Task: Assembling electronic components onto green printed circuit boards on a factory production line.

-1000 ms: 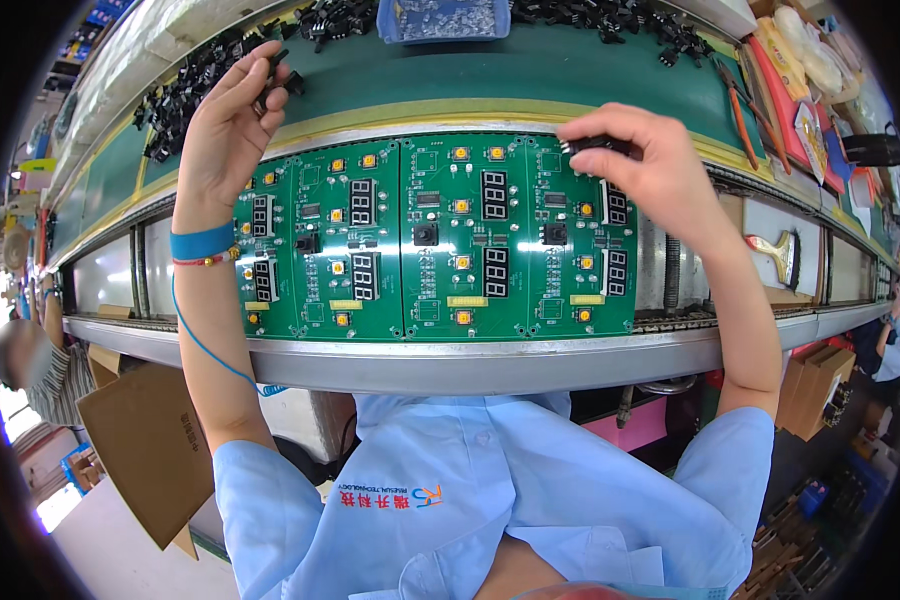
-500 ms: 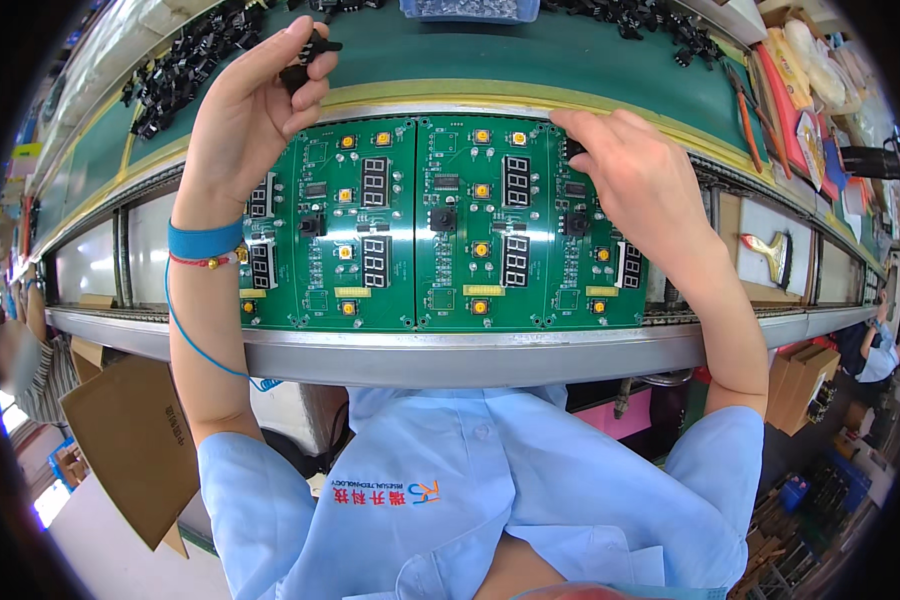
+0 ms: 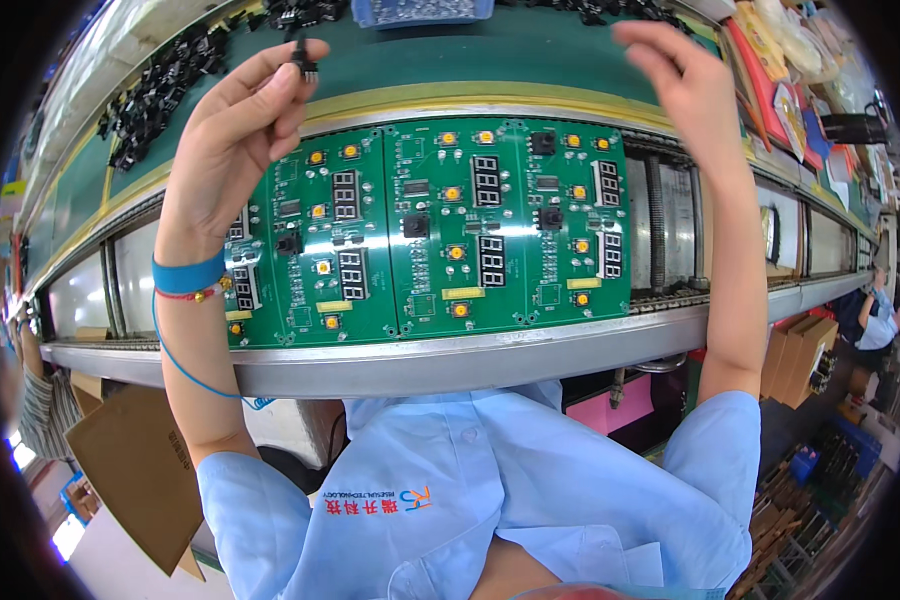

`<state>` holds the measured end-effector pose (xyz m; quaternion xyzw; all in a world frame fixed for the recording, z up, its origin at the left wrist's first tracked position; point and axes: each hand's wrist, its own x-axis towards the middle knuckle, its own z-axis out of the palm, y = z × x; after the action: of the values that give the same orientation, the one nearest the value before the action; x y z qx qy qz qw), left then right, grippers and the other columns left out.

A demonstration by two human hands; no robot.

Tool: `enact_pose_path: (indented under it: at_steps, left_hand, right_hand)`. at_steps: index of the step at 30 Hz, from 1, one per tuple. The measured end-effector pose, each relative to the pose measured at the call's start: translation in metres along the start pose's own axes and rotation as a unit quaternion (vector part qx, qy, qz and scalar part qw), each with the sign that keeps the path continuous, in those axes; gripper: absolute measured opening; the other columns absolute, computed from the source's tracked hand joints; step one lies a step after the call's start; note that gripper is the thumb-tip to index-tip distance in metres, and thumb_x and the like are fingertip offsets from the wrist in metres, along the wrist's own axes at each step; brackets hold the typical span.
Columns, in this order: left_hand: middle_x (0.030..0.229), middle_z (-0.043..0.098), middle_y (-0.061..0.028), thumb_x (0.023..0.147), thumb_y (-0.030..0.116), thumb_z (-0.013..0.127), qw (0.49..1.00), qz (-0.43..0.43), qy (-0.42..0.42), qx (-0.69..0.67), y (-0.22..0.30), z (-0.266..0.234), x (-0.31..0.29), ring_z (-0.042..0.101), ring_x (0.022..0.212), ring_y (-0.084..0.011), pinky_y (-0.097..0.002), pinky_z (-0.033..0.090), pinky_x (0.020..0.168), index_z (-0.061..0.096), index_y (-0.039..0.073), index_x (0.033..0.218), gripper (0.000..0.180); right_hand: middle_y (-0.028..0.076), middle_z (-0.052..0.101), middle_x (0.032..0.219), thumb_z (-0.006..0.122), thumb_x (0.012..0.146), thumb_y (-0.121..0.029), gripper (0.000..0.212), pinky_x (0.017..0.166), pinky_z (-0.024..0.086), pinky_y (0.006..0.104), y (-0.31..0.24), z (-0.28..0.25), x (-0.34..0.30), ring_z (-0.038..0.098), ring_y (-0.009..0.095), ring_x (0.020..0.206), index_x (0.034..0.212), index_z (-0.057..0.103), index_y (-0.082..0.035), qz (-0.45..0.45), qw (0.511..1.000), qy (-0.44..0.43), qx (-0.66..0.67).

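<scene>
My left hand [image 3: 232,128] is raised over the left part of the circuit boards, its thumb and fingers pinching a small black component with metal pins [image 3: 308,68]. Green circuit boards [image 3: 435,312] lie side by side on the rail track. They carry digit displays, yellow-topped push buttons and several square black components. One such black component [image 3: 543,144] sits near the far edge of the right-hand board. Beyond that board my right hand [image 3: 698,100] hovers over the green mat, slightly blurred, with fingers apart and nothing visible in them. Both hands are clear of the boards' surface.
Heaps of loose black components [image 3: 165,85] lie on the green mat [image 3: 420,65] at the far left, with more along the far edge. A blue bin [image 3: 425,12] of small clear parts stands there. A metal rail [image 3: 450,373] runs along the near side.
My right hand has left the black component at the right board's far edge and moved away over the mat. The component in my left hand has turned, pins now showing. The view has shifted slightly.
</scene>
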<state>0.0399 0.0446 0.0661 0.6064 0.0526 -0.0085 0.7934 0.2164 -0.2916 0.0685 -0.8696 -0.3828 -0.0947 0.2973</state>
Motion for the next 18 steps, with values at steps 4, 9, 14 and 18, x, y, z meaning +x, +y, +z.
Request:
enact_pose_path:
  at_steps: [4,9,14,18]
  left_hand:
    - [0.092,0.058,-0.0023,0.094,0.019,0.058,0.999,-0.02,-0.027,-0.033,0.0,-0.001,0.007,0.043,0.067,-0.0032,-0.0169,0.036,0.056,0.054,-0.001,0.122,0.035]
    - [0.107,0.063,-0.0087,0.094,0.021,0.058,0.998,-0.01,-0.012,0.056,-0.003,0.017,0.003,0.043,0.063,-0.0031,-0.0166,0.037,0.055,0.051,-0.003,0.126,0.04]
    - [0.113,0.063,-0.0101,0.096,0.027,0.056,0.985,-0.026,-0.042,0.167,-0.008,0.024,0.001,0.04,0.064,-0.0031,-0.0148,0.035,0.055,0.055,0.001,0.126,0.04]
    - [0.103,0.067,-0.0059,0.092,0.025,0.063,0.979,-0.021,-0.045,0.199,-0.015,0.028,0.002,0.04,0.063,-0.0019,-0.0141,0.035,0.056,0.058,0.002,0.122,0.038]
  right_hand:
    - [0.008,0.067,0.102,0.061,0.09,-0.02,0.029,0.075,0.048,0.0296,0.101,-0.003,0.006,0.063,0.019,0.081,0.119,0.064,-0.017,0.079,0.988,0.048,-0.128]
    - [0.01,0.061,0.083,0.067,0.076,-0.003,0.018,0.066,0.049,0.0336,0.098,0.016,0.011,0.061,0.025,0.071,0.094,0.062,-0.004,-0.008,0.993,0.1,-0.067]
    - [0.009,0.058,0.077,0.066,0.078,-0.002,0.032,0.067,0.047,0.0319,0.101,0.017,0.017,0.057,0.022,0.069,0.109,0.062,-0.006,0.126,0.988,0.07,-0.055]
    - [0.01,0.059,0.079,0.068,0.078,-0.006,0.027,0.068,0.048,0.0336,0.101,0.02,0.017,0.058,0.024,0.071,0.103,0.061,-0.005,0.094,0.985,0.093,-0.111]
